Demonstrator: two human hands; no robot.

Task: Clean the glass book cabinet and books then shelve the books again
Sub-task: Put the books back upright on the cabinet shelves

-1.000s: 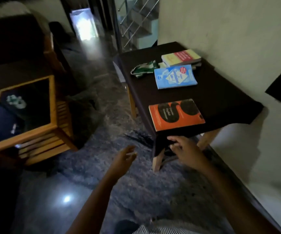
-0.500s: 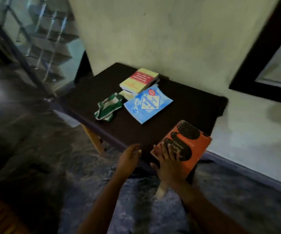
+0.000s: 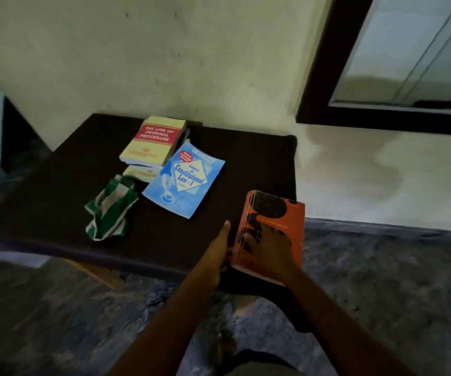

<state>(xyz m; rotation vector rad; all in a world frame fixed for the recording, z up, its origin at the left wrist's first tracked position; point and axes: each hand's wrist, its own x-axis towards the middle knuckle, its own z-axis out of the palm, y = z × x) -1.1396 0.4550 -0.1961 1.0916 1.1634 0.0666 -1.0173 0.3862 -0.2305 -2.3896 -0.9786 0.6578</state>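
— Where's our orange book (image 3: 292,226)?
— On the table's (image 3: 56,199) near right corner. Our right hand (image 3: 269,251) presses its cover, fingers spread; our left hand (image 3: 216,256) has fingers curled round its spine.

"Criminal Procedure" book (image 3: 152,142), "Constitutional Law" book (image 3: 183,180)

Dark table (image 3: 56,191) against a stained pale wall (image 3: 191,63), mottled grey floor (image 3: 395,280) below.
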